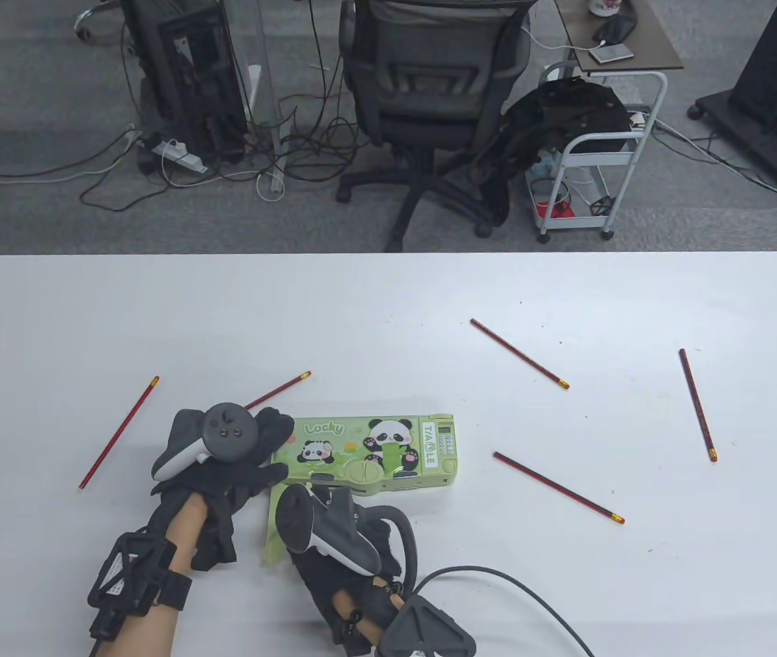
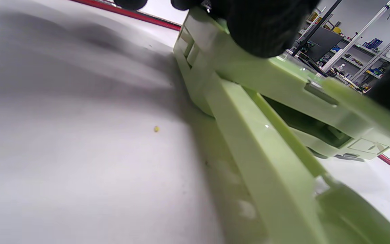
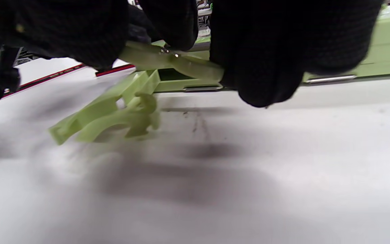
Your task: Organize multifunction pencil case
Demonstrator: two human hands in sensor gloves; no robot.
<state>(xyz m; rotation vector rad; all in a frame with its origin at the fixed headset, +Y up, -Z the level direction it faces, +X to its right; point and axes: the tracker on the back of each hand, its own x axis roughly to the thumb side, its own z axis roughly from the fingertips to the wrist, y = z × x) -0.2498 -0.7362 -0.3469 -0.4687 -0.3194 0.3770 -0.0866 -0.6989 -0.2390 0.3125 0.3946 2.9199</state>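
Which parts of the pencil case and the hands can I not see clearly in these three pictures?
- Table view: the right hand and its tracker cover the near edge of the pencil case, so its grip is hidden.
- Table view: the left hand hides the case's left end.
- Right wrist view: the folded-out green flap is blurred; its shape is unclear.
- Left wrist view: the case's dark open slot shows no contents.
- Table view: the keypad print is too small to read.

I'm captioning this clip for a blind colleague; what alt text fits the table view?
Two gloved hands work a green panda pencil case on a white table: the left hand rests on its left end, the right hand at its near edge, where a green flap hangs open. Five red pencils lie scattered around it.
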